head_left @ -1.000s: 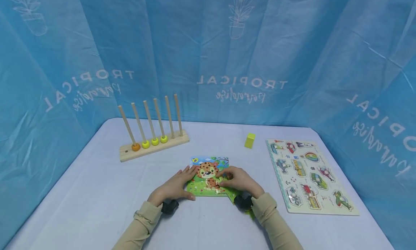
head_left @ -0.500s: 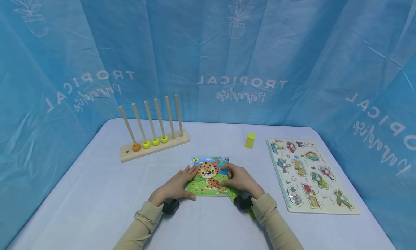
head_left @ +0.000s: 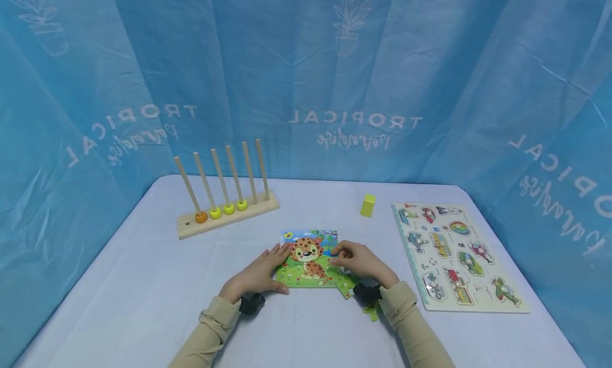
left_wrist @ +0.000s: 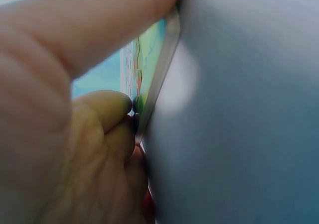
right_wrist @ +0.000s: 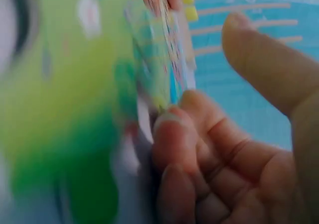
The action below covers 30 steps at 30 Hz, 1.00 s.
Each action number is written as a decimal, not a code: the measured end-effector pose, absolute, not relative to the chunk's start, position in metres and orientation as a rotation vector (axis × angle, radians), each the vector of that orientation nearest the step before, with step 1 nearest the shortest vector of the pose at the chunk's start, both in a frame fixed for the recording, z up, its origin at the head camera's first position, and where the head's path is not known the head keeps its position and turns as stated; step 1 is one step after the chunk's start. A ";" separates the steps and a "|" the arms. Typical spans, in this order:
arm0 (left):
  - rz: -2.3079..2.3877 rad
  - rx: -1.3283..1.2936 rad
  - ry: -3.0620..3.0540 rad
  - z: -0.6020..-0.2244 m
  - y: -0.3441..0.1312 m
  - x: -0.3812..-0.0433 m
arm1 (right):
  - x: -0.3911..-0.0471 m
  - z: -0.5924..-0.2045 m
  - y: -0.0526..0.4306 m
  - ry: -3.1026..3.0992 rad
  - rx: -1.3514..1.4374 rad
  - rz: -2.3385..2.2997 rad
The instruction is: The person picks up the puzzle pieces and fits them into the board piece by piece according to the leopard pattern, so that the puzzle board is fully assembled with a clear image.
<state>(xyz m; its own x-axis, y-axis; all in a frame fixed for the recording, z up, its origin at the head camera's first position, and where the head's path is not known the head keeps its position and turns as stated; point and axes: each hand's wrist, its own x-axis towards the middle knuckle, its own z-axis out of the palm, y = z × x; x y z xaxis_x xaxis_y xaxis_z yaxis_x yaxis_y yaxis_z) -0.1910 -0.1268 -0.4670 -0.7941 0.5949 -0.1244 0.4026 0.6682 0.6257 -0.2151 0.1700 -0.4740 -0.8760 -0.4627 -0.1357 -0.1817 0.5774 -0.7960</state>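
A small jigsaw puzzle [head_left: 306,279] with a spotted leopard cub on grass lies flat at the middle of the table. My left hand [head_left: 258,272] rests at its left side, fingers extended over the edge and thumb along the near left corner; the left wrist view shows the fingertips right at the puzzle's edge [left_wrist: 162,74]. My right hand [head_left: 360,262] hovers at the right edge, fingers loosely bent. In the right wrist view its thumb [right_wrist: 264,64] stands apart from the fingers, holding nothing. Loose green puzzle pieces [head_left: 346,288] lie partly beneath the right hand and wrist.
A wooden peg stand [head_left: 229,217] with one orange and several yellow beads is at the back left. A yellow-green block [head_left: 367,205] stands behind the right hand. A knobbed vehicle puzzle board [head_left: 449,299] lies at the right. Blue curtain [head_left: 306,81] hangs behind.
The right hand has let go of a puzzle piece at the puzzle's lower right and drawn back to the right. That piece now lies flat in the picture. The left hand has stayed put.
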 end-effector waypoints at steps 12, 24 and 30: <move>0.813 0.744 2.572 -0.468 -0.125 -0.192 | -0.197 -0.468 0.208 2.491 -0.797 -0.989; 0.836 0.739 2.583 -0.470 -0.126 -0.194 | -0.208 -0.478 0.207 2.613 -0.450 -1.233; 0.815 0.721 2.590 -0.471 -0.126 -0.194 | -0.211 -0.474 0.204 2.596 -0.420 -1.264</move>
